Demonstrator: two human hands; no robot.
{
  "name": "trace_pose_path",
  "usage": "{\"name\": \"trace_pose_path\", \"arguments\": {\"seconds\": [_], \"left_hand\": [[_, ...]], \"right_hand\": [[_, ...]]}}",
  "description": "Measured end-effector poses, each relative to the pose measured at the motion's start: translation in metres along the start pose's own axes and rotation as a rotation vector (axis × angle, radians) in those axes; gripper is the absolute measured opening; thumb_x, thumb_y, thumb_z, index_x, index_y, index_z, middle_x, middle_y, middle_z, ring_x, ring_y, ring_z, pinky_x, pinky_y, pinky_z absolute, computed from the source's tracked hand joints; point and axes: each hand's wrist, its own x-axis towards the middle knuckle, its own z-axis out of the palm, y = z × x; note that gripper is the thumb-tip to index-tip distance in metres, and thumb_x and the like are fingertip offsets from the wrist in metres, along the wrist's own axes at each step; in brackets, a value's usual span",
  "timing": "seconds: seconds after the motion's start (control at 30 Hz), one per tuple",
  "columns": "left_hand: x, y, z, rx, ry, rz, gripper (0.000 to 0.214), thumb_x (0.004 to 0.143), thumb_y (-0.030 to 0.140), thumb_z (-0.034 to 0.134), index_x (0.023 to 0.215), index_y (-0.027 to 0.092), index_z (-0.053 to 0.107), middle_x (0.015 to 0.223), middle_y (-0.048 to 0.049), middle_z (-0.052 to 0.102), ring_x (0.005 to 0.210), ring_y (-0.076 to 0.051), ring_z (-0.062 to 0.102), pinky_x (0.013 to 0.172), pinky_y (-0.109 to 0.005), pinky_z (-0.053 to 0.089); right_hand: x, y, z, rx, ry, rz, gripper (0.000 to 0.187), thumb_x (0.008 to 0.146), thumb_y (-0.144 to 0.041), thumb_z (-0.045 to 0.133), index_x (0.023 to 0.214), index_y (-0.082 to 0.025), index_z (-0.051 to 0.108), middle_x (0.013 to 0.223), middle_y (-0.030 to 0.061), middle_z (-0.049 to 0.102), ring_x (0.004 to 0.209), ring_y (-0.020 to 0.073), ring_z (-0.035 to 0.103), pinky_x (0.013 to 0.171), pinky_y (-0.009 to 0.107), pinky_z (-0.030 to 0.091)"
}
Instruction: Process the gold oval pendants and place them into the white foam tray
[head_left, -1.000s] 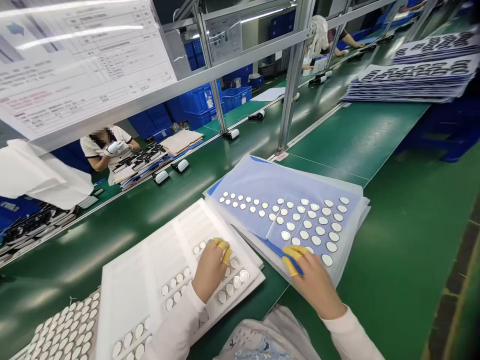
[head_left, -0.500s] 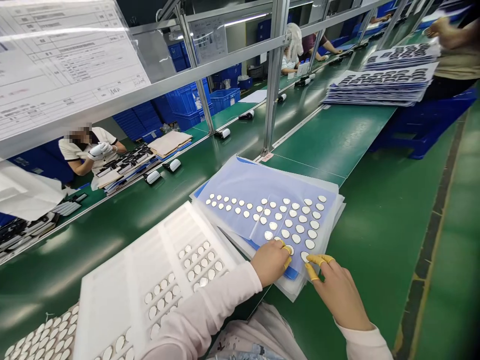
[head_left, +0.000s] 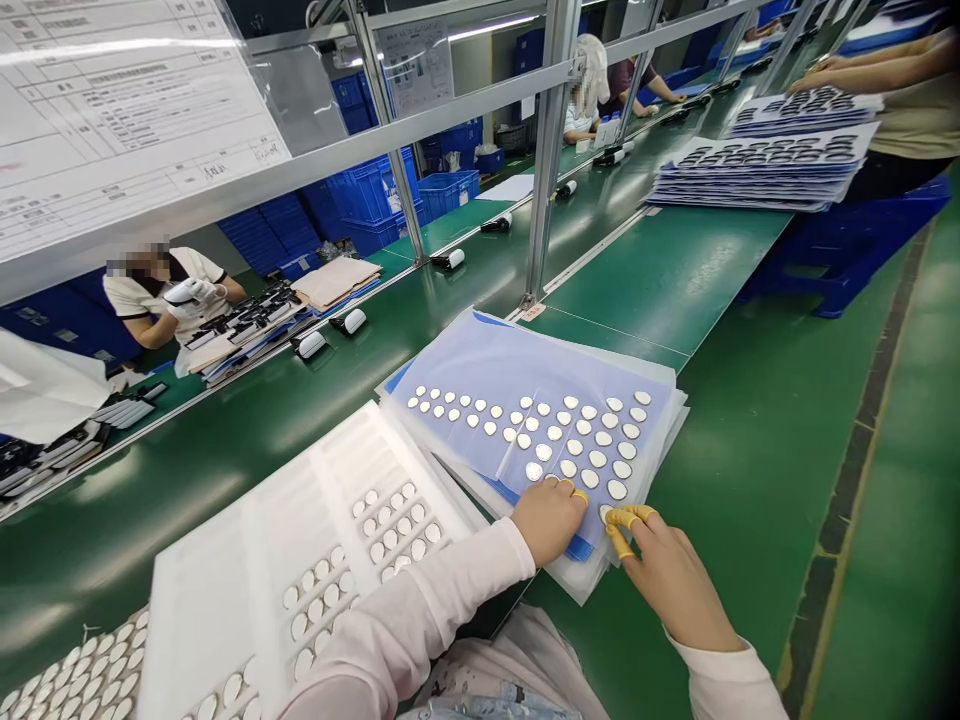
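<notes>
Green bench (head_left: 697,280) (glossy) under blue sheet (head_left: 510,370); blue crates (head_left: 367,200) behind frame (head_left: 551,150).

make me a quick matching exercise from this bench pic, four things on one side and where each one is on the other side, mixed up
Things
1. left hand
2. right hand
3. white tray
4. stack of printed sheets

Places
A. far up the green belt, upper right
B. left of the blue sheet, partly filled with silver discs
C. on the blue sheet's near edge, sleeve crossing the tray's corner
D. fingertips at the sheet's nearest disc, wrist over bare belt

Pairs: 1-C, 2-D, 3-B, 4-A
</notes>
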Motion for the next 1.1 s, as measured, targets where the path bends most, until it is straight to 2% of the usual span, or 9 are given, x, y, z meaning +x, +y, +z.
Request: {"name": "trace_pose_path", "arguments": {"seconds": [0.37, 0.43, 0.5, 0.6, 0.77, 0.87, 0.97, 1.1], "left_hand": [[-0.001, -0.003, 0.001, -0.031, 0.022, 0.043, 0.02, 0.096, 0.012, 0.045, 0.103, 0.014, 0.064, 0.103, -0.0126, 0.067, 0.099, -0.025, 0.062, 0.08, -0.035, 0.051], [-0.002, -0.01, -0.003, -0.047, 0.036, 0.025, 0.018, 0.097, 0.016, 0.047, 0.1, 0.015, 0.065, 0.102, -0.0109, 0.067, 0.097, -0.024, 0.063, 0.082, -0.035, 0.051], [-0.003, -0.024, -0.012, -0.06, 0.062, -0.049, 0.019, 0.098, 0.019, 0.046, 0.098, 0.016, 0.065, 0.1, -0.0103, 0.067, 0.095, -0.023, 0.064, 0.083, -0.034, 0.05], [-0.008, -0.063, -0.034, -0.075, 0.129, -0.255, 0.023, 0.1, 0.02, 0.044, 0.102, 0.016, 0.066, 0.105, -0.0113, 0.066, 0.098, -0.023, 0.064, 0.085, -0.033, 0.05], [-0.026, -0.161, -0.08, -0.068, 0.252, -0.636, 0.03, 0.1, 0.019, 0.044, 0.125, 0.016, 0.06, 0.127, -0.0139, 0.06, 0.118, -0.025, 0.058, 0.099, -0.035, 0.047], [-0.04, -0.218, -0.099, -0.043, 0.283, -0.848, 0.035, 0.099, 0.027, 0.054, 0.131, 0.015, 0.056, 0.137, -0.0138, 0.056, 0.124, -0.027, 0.055, 0.105, -0.047, 0.046], [-0.053, -0.26, -0.104, -0.058, 0.248, -1.009, 0.041, 0.096, 0.036, 0.062, 0.131, 0.017, 0.057, 0.136, -0.0119, 0.057, 0.12, -0.028, 0.059, 0.1, -0.053, 0.051], [-0.061, -0.293, -0.095, -0.14, 0.146, -1.061, 0.036, 0.096, 0.035, 0.062, 0.126, 0.016, 0.06, 0.127, -0.0107, 0.062, 0.109, -0.024, 0.064, 0.091, -0.046, 0.057]], "right_hand": [[0.004, 0.003, 0.002, 0.008, -0.033, -0.03, 0.019, 0.088, -0.016, 0.043, 0.08, -0.022, 0.058, 0.086, 0.0109, 0.066, 0.071, 0.026, 0.065, 0.069, 0.04, 0.053], [0.004, 0.004, 0.003, 0.016, -0.033, -0.03, 0.019, 0.09, -0.018, 0.042, 0.079, -0.023, 0.056, 0.084, 0.0118, 0.066, 0.071, 0.0271, 0.065, 0.068, 0.041, 0.053], [0.005, 0.004, 0.003, 0.034, -0.032, -0.032, 0.018, 0.09, -0.019, 0.041, 0.078, -0.023, 0.054, 0.084, 0.0118, 0.066, 0.071, 0.0267, 0.065, 0.067, 0.041, 0.054], [0.006, 0.004, 0.003, 0.071, -0.026, -0.034, 0.018, 0.09, -0.021, 0.04, 0.077, -0.024, 0.052, 0.084, 0.0112, 0.065, 0.07, 0.0257, 0.065, 0.066, 0.04, 0.055], [0.009, 0.004, 0.002, 0.114, 0.005, -0.016, 0.018, 0.09, -0.025, 0.038, 0.08, -0.024, 0.052, 0.084, 0.0123, 0.065, 0.065, 0.0264, 0.064, 0.059, 0.041, 0.054], [0.012, 0.006, 0.003, 0.157, 0.035, 0.002, 0.017, 0.089, -0.03, 0.038, 0.079, -0.025, 0.051, 0.084, 0.0131, 0.066, 0.067, 0.0278, 0.066, 0.058, 0.042, 0.054], [0.012, 0.008, 0.003, 0.202, 0.06, 0.055, 0.016, 0.088, -0.032, 0.039, 0.079, -0.026, 0.051, 0.088, 0.0144, 0.067, 0.072, 0.0295, 0.068, 0.06, 0.043, 0.055], [0.013, 0.008, -0.002, 0.227, 0.083, 0.131, 0.017, 0.087, -0.034, 0.04, 0.077, -0.026, 0.05, 0.091, 0.0163, 0.068, 0.074, 0.0311, 0.069, 0.059, 0.044, 0.057]]}}
